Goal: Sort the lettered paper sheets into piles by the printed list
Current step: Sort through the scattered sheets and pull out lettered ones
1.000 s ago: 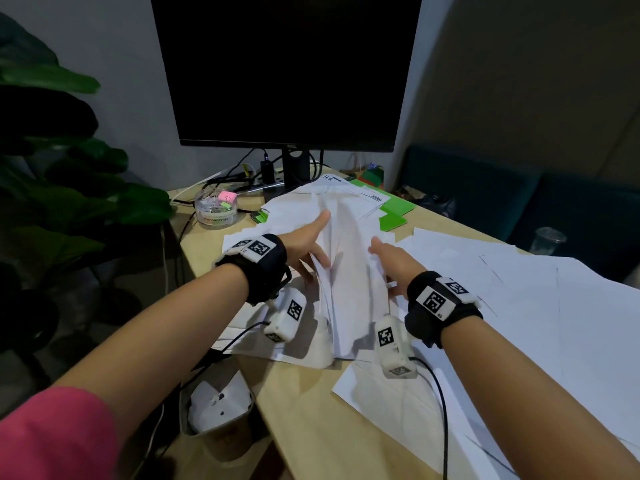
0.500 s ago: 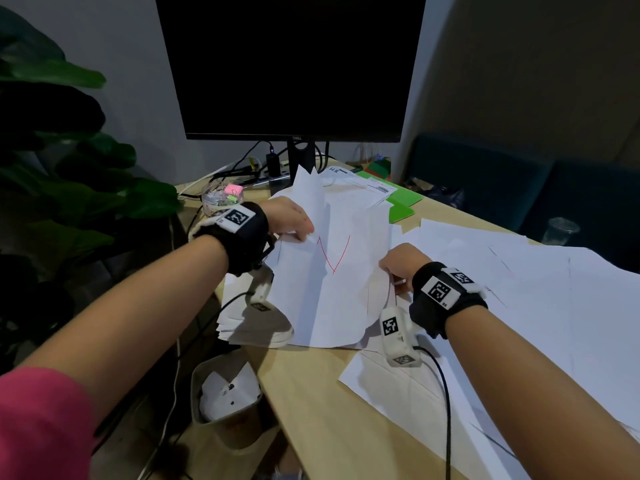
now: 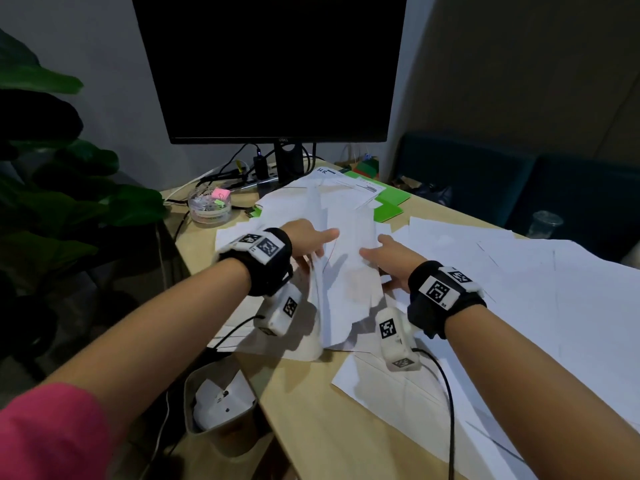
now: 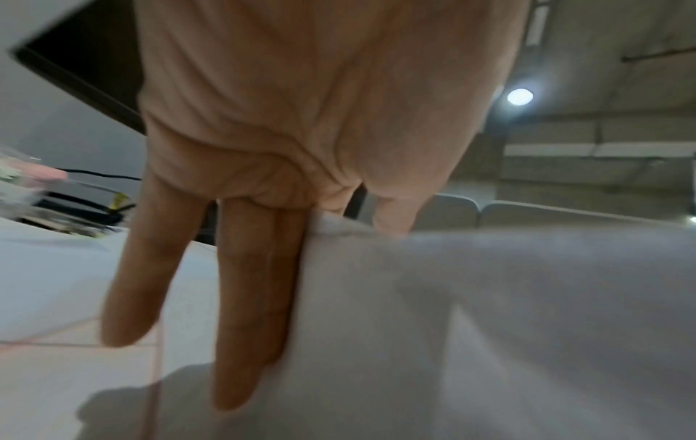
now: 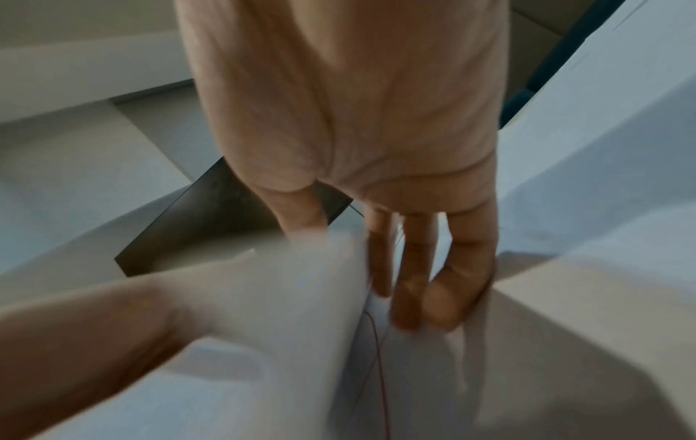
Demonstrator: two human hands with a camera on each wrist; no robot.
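While sorting is unfinished: desk (image 3: 311, 427), pale wood; monitor (image 3: 277, 64) behind; loose sheets (image 3: 519, 289) spread right; lifted sheaf (image 3: 346, 282), centre, pinched at left edge by left hand (image 3: 308, 237), fingers straight, at right by right hand (image 3: 391, 258). Best: fan slowly, separating one sheet.

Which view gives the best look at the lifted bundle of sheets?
The head view: the whole bundle shows, with the left hand and right hand gripping its sides. Both wrist views show only a blurred patch of it beside the fingers.

A dark monitor (image 3: 277, 64) stands at the back of the desk (image 3: 311, 427), a leafy plant (image 3: 52, 202) to its left.
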